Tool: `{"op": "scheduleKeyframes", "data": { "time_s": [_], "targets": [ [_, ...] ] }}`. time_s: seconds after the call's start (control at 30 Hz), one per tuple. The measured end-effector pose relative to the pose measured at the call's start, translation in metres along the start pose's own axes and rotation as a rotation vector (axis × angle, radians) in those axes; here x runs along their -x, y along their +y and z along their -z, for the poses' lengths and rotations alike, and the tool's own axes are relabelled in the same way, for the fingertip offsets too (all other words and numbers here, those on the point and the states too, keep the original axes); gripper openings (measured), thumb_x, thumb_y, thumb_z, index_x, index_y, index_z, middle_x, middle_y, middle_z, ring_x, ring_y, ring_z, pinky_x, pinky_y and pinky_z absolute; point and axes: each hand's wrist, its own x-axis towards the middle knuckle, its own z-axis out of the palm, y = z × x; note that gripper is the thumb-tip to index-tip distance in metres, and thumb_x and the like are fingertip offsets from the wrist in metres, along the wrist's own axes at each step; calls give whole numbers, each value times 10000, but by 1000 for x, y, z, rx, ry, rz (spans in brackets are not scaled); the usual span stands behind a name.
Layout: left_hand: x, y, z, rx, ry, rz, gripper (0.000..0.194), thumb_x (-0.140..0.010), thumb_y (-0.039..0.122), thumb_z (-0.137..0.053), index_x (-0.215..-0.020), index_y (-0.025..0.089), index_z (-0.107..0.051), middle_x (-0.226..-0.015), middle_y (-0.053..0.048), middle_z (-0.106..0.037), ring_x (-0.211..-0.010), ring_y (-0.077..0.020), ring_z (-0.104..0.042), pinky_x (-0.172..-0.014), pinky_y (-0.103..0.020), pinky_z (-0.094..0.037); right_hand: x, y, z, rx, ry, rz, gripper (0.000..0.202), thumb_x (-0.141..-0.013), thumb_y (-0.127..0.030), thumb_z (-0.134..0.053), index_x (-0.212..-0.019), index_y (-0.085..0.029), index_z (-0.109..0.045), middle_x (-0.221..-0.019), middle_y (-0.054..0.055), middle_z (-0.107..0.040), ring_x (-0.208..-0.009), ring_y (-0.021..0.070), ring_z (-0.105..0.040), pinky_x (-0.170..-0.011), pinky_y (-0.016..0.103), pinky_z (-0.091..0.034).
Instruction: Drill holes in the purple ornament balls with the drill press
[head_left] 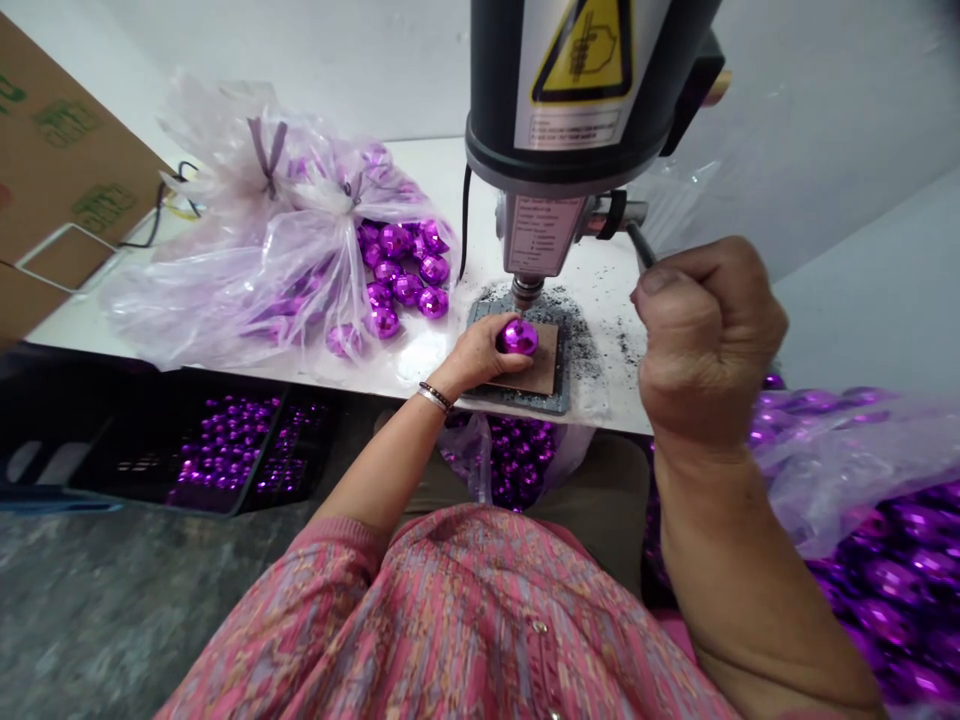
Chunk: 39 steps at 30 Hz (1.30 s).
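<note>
My left hand point(487, 352) grips a shiny purple faceted ball point(519, 338) between thumb and fingers. The ball sits over a brown board point(544, 372) on the grey base plate point(559, 402) of a drill press point(559, 170). Directly above the ball is the drill chuck point(526, 292); whether the bit touches the ball I cannot tell. My right hand point(705, 345) is closed around the press's lever handle point(640, 243), at the right of the machine. Most of the handle's end is hidden inside the fist.
Tied clear plastic bags point(247, 250) and several loose purple balls point(407, 288) lie on the white table at left. Dark shavings point(589, 345) surround the base. Below are a black crate point(232, 490) of purple balls and an open bag point(517, 460). More balls point(892, 580) fill the right side.
</note>
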Motion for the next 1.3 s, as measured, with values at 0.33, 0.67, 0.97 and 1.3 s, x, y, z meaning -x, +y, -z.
{"op": "scheduleKeyframes", "data": {
  "time_s": [0.33, 0.67, 0.97, 1.3],
  "targets": [
    [1, -2, -3, 4, 27, 4, 623, -692, 254, -921, -1276, 151, -731, -1227, -110, -754, -1181, -296, -673, -1128, -440, -503, 10, 18, -8, 5, 88, 92, 257, -942, -358, -552, -746, -196, -591, -683, -9, -482, -656, 53, -434, -632, 206, -367],
    [3, 7, -5, 22, 64, 53, 543, -679, 241, -912, -1193, 162, -754, -1101, -56, -755, -1073, -270, -680, -1024, -371, -526, 21, 30, -14, -24, 129, 89, 342, -963, -463, -549, -753, -196, -585, -690, -8, -513, -659, 68, -476, -635, 236, -392],
    [6, 5, -9, -19, 73, 5, 504, -698, 251, -909, -1165, 161, -742, -1107, -75, -771, -1061, -278, -688, -1016, -404, -528, -62, -19, -14, -82, 129, -96, 301, -932, -331, -503, -675, -175, -502, -642, -7, -470, -598, 61, -456, -626, 264, -386],
    [36, 6, -6, 46, 111, -3, 553, -731, 261, -889, -1249, 177, -713, -1175, -84, -784, -1101, -278, -713, -1029, -404, -536, -109, -31, -15, -7, 101, -443, 248, -958, -255, -533, -718, -215, -486, -522, -80, -456, -301, 80, -326, -342, 345, -143]
  ]
}}
